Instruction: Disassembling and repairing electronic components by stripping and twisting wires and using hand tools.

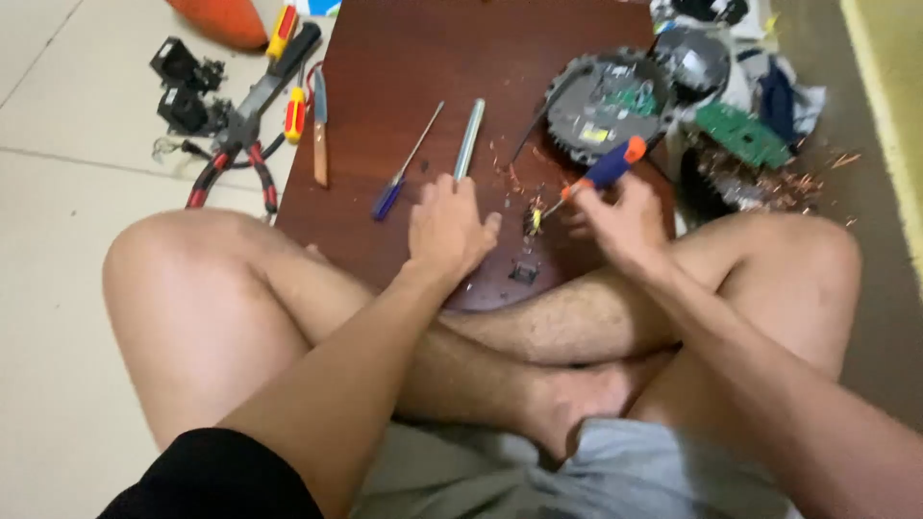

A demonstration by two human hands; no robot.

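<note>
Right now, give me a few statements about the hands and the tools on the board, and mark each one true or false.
1. The right hand holds a screwdriver with a blue and orange handle. True.
2. The left hand holds the blue-handled screwdriver. False: that one lies loose on the board, beside the hand.
3. A round grey device with its insides exposed sits at the far right of the board. True.
4. A green circuit board lies to the right of the board. True.
5. The metal rod stands upright. False: it lies flat on the board.
</note>
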